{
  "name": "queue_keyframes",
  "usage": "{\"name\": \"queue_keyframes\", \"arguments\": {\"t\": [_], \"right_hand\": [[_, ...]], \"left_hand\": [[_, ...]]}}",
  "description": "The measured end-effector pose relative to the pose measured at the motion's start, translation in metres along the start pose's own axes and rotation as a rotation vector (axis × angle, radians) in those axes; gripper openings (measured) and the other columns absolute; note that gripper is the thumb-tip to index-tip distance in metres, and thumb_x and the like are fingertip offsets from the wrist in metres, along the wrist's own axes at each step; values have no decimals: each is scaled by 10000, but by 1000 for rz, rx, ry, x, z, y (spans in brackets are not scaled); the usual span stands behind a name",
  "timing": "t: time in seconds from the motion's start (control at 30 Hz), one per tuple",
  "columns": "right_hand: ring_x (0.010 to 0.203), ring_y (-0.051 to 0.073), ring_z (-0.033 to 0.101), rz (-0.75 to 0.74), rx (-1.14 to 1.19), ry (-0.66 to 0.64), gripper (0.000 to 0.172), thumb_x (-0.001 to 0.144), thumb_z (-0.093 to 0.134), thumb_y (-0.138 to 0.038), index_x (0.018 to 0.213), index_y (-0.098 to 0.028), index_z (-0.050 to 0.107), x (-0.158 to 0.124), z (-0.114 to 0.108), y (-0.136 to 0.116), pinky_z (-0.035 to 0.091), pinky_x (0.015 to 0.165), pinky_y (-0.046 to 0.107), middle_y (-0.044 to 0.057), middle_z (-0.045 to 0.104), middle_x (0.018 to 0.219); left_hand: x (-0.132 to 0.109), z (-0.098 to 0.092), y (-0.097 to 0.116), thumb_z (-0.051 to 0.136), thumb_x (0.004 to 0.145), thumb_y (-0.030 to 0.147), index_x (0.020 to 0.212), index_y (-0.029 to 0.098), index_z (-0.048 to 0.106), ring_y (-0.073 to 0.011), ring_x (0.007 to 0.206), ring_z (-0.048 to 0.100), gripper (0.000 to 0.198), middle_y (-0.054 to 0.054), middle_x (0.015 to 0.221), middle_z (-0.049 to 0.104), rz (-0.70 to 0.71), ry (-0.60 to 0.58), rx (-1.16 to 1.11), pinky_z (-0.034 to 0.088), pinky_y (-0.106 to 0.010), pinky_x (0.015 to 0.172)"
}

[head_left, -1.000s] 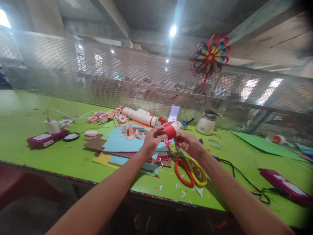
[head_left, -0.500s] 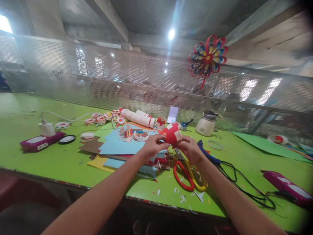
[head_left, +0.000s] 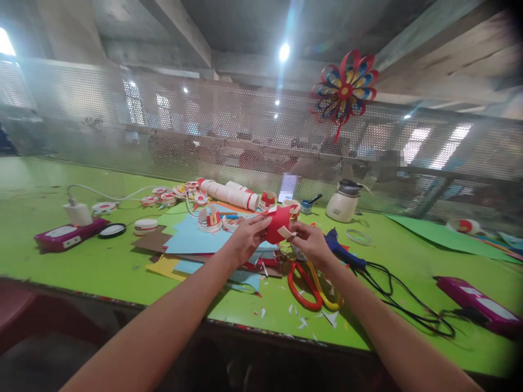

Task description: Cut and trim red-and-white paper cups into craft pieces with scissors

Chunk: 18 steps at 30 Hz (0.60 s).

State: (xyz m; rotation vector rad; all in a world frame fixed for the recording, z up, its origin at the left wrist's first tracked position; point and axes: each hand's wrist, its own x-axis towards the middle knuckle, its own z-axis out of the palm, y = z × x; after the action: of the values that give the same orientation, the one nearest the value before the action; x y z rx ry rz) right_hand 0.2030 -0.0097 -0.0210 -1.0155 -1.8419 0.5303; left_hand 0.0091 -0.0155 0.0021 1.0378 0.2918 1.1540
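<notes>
Between my two hands, above the table, is a red paper piece [head_left: 279, 224] curved into a ring with white patches. My left hand [head_left: 248, 237] is closed on its left side, thumb and fingers pinching the paper. At its lower right, my right hand [head_left: 310, 241] pinches a small white tab on the same piece. Red-and-yellow-handled scissors [head_left: 304, 288] lie below my right hand. A blue glue gun [head_left: 345, 250] lies just right of that hand. Under my left hand is a stack of coloured paper [head_left: 196, 239], light blue on top.
White cardboard rolls [head_left: 229, 195] and small paper rings [head_left: 210, 218] lie behind. A beige pot [head_left: 343, 201] stands at the back right. Purple power strips [head_left: 65, 235] sit at both sides. Black cable [head_left: 404, 294] trails right, and paper scraps [head_left: 302, 321] lie near the front edge.
The red paper piece has been turned, so its solid red side and a white tab now face me. My left hand has moved further onto it; my right fingers have shifted to the tab.
</notes>
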Motion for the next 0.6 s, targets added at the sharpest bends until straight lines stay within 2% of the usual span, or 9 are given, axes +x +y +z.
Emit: {"name": "queue_keyframes", "arguments": {"t": [0.23, 0.47, 0.6], "right_hand": [[892, 181, 619, -8, -74, 9, 238, 887, 557, -298, 1077, -159, 591, 0, 4, 12, 522, 759, 375, 52, 621, 1082], [924, 192, 615, 30, 38, 32, 253, 884, 563, -294, 1096, -158, 585, 2, 6, 9, 517, 782, 393, 57, 614, 1108], [900, 185, 621, 98, 152, 64, 245, 884, 562, -293, 1087, -158, 589, 4, 3, 3, 525, 762, 379, 54, 619, 1093]], "left_hand": [[5, -5, -3, 750, 650, 202, 779, 107, 700, -115, 695, 624, 168, -51, 776, 705, -23, 63, -18, 472, -255, 730], [1, -3, -7, 760, 626, 157, 712, 92, 679, -147, 752, 643, 135, -70, 772, 702, -63, 17, 41, 465, -300, 824], [0, -3, -5, 750, 635, 152, 752, 92, 680, -153, 775, 645, 149, -74, 805, 703, -57, 30, 44, 468, -324, 849]]}}
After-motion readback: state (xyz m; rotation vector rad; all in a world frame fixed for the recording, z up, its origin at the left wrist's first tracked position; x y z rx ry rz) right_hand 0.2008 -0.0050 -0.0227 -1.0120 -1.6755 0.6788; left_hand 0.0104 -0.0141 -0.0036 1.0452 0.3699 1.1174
